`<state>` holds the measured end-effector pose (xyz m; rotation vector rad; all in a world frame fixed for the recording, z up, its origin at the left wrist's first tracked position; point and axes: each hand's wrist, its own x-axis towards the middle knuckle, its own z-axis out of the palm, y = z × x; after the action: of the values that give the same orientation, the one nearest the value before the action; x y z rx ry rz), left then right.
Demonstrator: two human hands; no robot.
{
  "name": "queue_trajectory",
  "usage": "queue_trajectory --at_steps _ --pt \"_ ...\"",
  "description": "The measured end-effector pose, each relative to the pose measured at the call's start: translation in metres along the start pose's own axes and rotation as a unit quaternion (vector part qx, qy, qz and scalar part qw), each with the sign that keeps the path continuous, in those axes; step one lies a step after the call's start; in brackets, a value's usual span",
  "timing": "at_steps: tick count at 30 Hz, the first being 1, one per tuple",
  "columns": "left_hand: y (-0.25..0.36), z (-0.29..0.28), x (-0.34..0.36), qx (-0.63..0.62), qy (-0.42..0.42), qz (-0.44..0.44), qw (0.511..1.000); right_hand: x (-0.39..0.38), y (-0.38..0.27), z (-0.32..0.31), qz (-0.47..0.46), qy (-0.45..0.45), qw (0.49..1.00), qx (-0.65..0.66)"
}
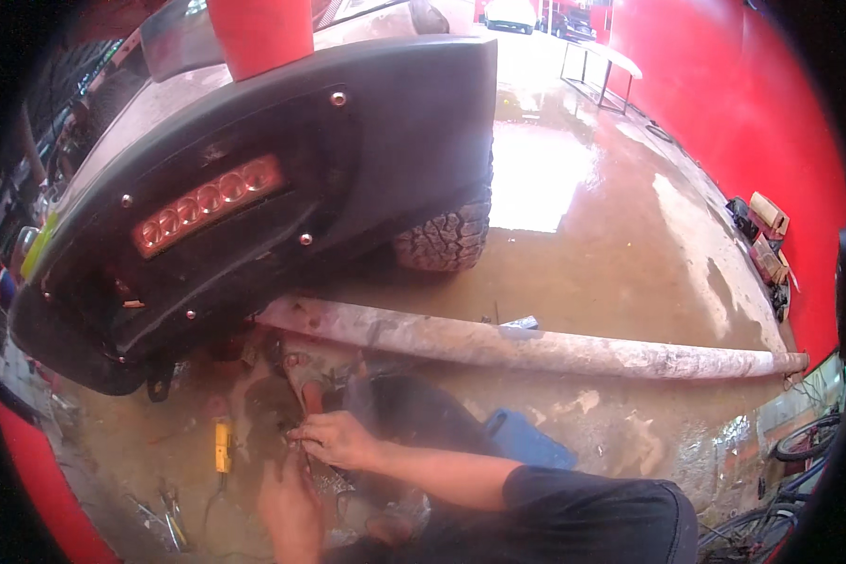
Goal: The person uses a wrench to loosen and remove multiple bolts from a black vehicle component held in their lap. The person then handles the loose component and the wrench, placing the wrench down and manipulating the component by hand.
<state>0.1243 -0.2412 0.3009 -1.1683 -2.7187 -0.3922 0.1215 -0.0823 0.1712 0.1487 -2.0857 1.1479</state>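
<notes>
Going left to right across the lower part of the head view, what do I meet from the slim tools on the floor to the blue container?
Slim tools → yellow object → left hand → right hand → blue container.

Blue container (533, 439) on wet floor (573, 268); white-topped table (620, 62) near red wall (724, 103).
</notes>
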Motion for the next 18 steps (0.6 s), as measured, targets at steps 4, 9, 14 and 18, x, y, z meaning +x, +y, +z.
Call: queue_trajectory --at_steps 4,9,14,18 --pt "0.009 -0.002 0.002 0.099 -0.042 -0.008 0.994 -0.001 0.003 0.002 -0.025 0.017 0.999 -0.025" --pt "0.011 0.005 0.011 0.175 -0.062 0.01 0.983 0.0 0.007 0.002 -0.039 0.019 0.999 -0.014" --pt "0.003 0.005 0.012 0.105 -0.057 -0.013 0.993 -0.006 0.003 -0.004 0.002 0.006 0.999 -0.033" --pt "-0.006 0.005 0.005 0.017 -0.079 -0.078 0.994 -0.016 -0.003 -0.012 0.01 -0.031 0.998 -0.05"
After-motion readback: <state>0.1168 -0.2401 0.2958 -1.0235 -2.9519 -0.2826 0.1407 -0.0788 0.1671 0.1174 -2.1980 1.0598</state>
